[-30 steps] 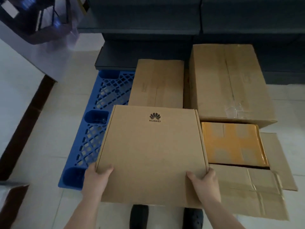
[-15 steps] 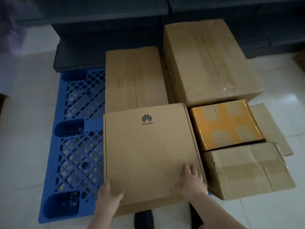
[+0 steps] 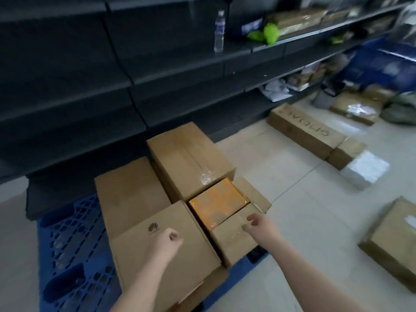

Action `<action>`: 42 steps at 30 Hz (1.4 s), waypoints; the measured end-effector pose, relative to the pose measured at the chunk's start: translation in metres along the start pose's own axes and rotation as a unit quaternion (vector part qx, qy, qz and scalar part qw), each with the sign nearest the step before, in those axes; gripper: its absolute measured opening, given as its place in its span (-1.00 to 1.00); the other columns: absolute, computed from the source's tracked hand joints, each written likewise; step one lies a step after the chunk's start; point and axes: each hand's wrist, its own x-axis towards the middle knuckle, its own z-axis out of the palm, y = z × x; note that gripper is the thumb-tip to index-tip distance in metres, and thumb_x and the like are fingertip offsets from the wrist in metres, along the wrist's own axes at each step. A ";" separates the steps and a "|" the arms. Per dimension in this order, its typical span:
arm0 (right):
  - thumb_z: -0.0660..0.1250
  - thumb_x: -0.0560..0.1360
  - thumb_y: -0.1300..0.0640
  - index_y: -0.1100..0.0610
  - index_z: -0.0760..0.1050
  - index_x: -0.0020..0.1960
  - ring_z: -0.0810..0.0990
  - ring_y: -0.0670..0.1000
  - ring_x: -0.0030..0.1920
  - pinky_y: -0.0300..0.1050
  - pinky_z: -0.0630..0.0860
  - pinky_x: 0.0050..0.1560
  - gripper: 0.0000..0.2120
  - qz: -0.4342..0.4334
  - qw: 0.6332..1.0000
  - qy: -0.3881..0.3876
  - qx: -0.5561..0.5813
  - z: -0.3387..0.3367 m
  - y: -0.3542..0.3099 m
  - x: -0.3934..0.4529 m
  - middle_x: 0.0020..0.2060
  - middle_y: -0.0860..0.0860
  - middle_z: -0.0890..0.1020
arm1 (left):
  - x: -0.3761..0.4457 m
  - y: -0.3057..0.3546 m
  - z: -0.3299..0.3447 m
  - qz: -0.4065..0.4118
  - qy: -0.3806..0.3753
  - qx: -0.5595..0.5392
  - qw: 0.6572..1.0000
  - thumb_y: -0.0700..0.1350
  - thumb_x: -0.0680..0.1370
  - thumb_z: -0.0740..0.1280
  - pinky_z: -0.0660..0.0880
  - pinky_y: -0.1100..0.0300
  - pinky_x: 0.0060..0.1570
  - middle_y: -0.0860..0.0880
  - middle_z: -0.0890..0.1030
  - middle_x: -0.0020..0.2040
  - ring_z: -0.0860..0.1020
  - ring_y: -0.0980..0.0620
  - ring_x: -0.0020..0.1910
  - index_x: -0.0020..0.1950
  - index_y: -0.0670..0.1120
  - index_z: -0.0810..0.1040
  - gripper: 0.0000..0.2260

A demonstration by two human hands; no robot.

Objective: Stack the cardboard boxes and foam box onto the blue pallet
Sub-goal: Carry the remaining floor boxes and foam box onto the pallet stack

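Left hand (image 3: 167,243): loosely curled, empty, over the top of the logo box (image 3: 162,255), whether touching it I cannot tell. Right hand (image 3: 258,225): fingers half-bent, nothing in it, over the small creased carton (image 3: 234,240) at the pallet's near right.

Logo box lies flat on the blue pallet (image 3: 67,255), near edge. Beside it on the right, the creased carton; behind that, an orange-taped box (image 3: 217,203). Behind the logo box, a flat brown box (image 3: 130,194); to its right, a tall carton (image 3: 189,161) against the dark shelving (image 3: 90,86).

Pallet's left half bare lattice.

Off the pallet, on the tiled floor (image 3: 292,199) to the right: white foam box (image 3: 364,168), touching a small carton (image 3: 346,152), with a long printed carton (image 3: 304,131) beyond. Another carton (image 3: 394,242) at far right. Water bottle (image 3: 219,30) stands on a shelf.
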 end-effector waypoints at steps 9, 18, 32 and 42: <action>0.33 0.46 -0.07 0.07 0.46 0.24 0.51 0.02 -0.05 -0.14 0.43 -0.04 -0.60 0.045 0.975 0.177 0.128 -0.213 0.146 -0.046 0.07 0.01 0.56 | -0.078 0.276 0.138 0.259 -0.045 0.098 0.960 -0.04 0.49 0.32 0.46 0.13 0.02 -0.04 0.58 0.00 0.56 -0.10 0.05 -0.04 -0.02 0.49 -0.90; 0.35 0.48 0.03 0.19 0.46 0.24 0.55 0.07 0.04 -0.17 0.44 -0.05 -0.61 0.150 0.920 0.299 0.206 -0.370 0.359 -0.099 0.12 0.12 0.57 | -0.186 0.445 0.365 0.382 -0.178 0.183 0.888 -0.04 0.48 0.30 0.46 0.15 0.03 -0.07 0.59 0.02 0.55 -0.09 0.02 0.07 -0.06 0.53 -0.79; 0.33 0.47 -0.07 0.15 0.45 0.26 0.53 0.08 0.11 -0.20 0.36 -0.03 -0.55 0.299 0.865 0.293 0.278 -0.488 0.581 -0.001 0.16 0.09 0.57 | -0.134 0.602 0.599 0.353 -0.260 0.295 0.849 0.02 0.52 0.26 0.34 0.20 -0.21 0.02 0.51 -0.05 0.48 0.02 -0.11 0.14 -0.06 0.49 -0.74; 0.34 0.45 -0.12 0.16 0.35 0.36 0.46 0.07 0.27 -0.14 0.38 0.12 -0.42 0.385 0.857 0.190 0.286 -0.546 0.762 0.202 0.30 0.08 0.46 | -0.013 0.702 0.808 0.238 -0.294 0.358 0.854 0.01 0.53 0.26 0.42 0.17 0.00 -0.02 0.50 0.03 0.50 -0.02 -0.02 0.25 -0.10 0.44 -0.67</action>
